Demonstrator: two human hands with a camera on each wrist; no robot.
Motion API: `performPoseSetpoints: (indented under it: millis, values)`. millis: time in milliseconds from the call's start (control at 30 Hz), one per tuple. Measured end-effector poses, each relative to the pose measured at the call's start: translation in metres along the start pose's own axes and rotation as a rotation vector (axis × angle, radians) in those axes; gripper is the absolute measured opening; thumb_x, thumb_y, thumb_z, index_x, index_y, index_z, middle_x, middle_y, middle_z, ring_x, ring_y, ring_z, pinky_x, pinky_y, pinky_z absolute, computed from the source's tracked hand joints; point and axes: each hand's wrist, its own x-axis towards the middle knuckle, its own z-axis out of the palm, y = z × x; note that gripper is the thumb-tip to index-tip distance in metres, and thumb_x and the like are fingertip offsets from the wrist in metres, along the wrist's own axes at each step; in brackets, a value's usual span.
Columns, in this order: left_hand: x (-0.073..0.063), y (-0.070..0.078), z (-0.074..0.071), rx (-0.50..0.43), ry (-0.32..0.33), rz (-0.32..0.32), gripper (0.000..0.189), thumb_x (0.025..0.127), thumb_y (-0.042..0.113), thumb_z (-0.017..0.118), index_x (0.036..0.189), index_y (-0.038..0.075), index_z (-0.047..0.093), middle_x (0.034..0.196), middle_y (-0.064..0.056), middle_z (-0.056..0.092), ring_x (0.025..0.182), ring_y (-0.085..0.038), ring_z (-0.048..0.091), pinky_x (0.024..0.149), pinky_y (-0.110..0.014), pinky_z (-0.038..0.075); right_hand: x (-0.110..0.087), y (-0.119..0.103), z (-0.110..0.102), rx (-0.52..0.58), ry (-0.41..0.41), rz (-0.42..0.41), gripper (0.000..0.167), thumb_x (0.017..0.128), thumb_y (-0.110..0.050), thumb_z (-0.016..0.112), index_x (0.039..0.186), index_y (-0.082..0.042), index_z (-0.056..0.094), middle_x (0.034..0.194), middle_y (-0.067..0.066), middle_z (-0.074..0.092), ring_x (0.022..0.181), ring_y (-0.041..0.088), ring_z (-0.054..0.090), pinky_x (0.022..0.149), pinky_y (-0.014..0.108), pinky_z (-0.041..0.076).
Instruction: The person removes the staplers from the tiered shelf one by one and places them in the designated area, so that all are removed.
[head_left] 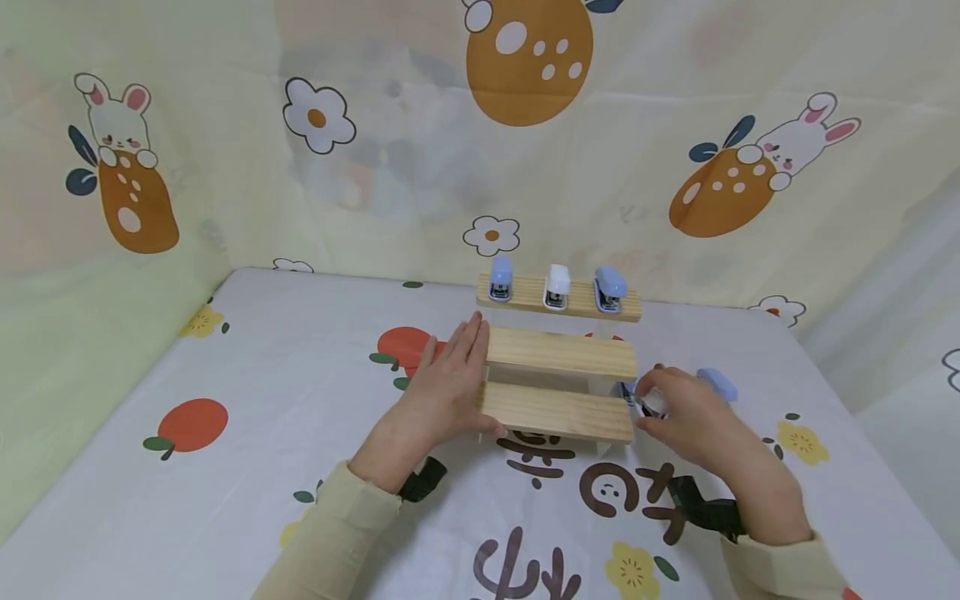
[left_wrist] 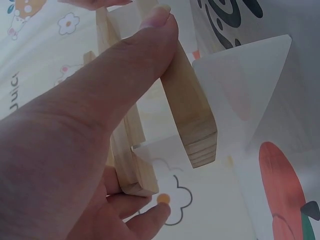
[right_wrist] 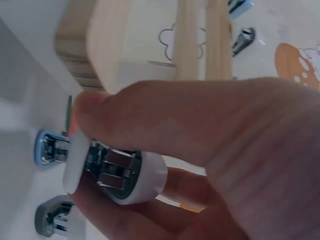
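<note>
A tiered wooden rack (head_left: 555,410) with translucent side panels (left_wrist: 245,80) stands on the cloth. My left hand (head_left: 442,392) rests on its left end; the fingers lie straight along the middle plank (head_left: 558,352), and the thumb lies over the lower plank (left_wrist: 192,120). Beside the rack's right end, my right hand (head_left: 693,417) grips a small white stapler (right_wrist: 150,177) between thumb and fingers, its metal inside showing in the right wrist view. On the top plank (head_left: 525,310) stand a blue stapler (head_left: 501,279), a white stapler (head_left: 557,287) and another blue stapler (head_left: 611,289).
A blue stapler (head_left: 717,384) is on the cloth beyond my right hand. In the right wrist view, a blue-edged stapler (right_wrist: 50,148) and a grey stapler (right_wrist: 52,217) are near the held one. Patterned cloth (head_left: 390,167) hangs behind the table.
</note>
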Motion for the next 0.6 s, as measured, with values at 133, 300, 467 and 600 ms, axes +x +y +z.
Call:
performPoseSetpoints:
  millis: [133, 300, 467, 600]
  values:
    - [0.0, 0.0, 0.0, 0.0, -0.002, -0.002, 0.139, 0.06, 0.057, 0.09, 0.159, 0.002, 0.009, 0.168, -0.011, 0.007, 0.155, -0.028, 0.014, 0.123, -0.057, 0.017, 0.003, 0.003, 0.007, 0.006, -0.03, -0.01, 0.032, 0.079, -0.005, 0.079, 0.106, 0.001, 0.063, 0.107, 0.021, 0.065, 0.082, 0.026, 0.054, 0.067, 0.035, 0.048]
    - [0.0, 0.0, -0.001, -0.005, -0.001, -0.002, 0.139, 0.06, 0.056, 0.09, 0.159, 0.003, 0.009, 0.168, -0.01, 0.007, 0.155, -0.028, 0.014, 0.123, -0.057, 0.017, 0.006, 0.004, 0.011, -0.002, -0.057, -0.016, 0.027, 0.077, 0.0, 0.076, 0.102, 0.001, 0.065, 0.102, 0.02, 0.065, 0.082, 0.026, 0.055, 0.067, 0.036, 0.049]
    - [-0.001, 0.0, -0.001, -0.007, 0.007, 0.004, 0.138, 0.06, 0.056, 0.09, 0.159, 0.003, 0.01, 0.168, -0.011, 0.008, 0.155, -0.028, 0.015, 0.123, -0.057, 0.017, 0.007, 0.002, 0.013, -0.011, -0.111, 0.021, 0.023, 0.077, 0.001, 0.076, 0.098, -0.003, 0.068, 0.104, 0.019, 0.065, 0.082, 0.025, 0.055, 0.064, 0.033, 0.048]
    - [-0.001, 0.0, -0.001, -0.006, 0.01, 0.005, 0.138, 0.06, 0.055, 0.091, 0.159, 0.003, 0.01, 0.168, -0.011, 0.008, 0.155, -0.028, 0.015, 0.123, -0.057, 0.018, 0.008, 0.003, 0.014, -0.022, -0.156, 0.044, 0.023, 0.076, -0.001, 0.076, 0.098, -0.004, 0.069, 0.108, 0.02, 0.064, 0.084, 0.026, 0.055, 0.066, 0.034, 0.05]
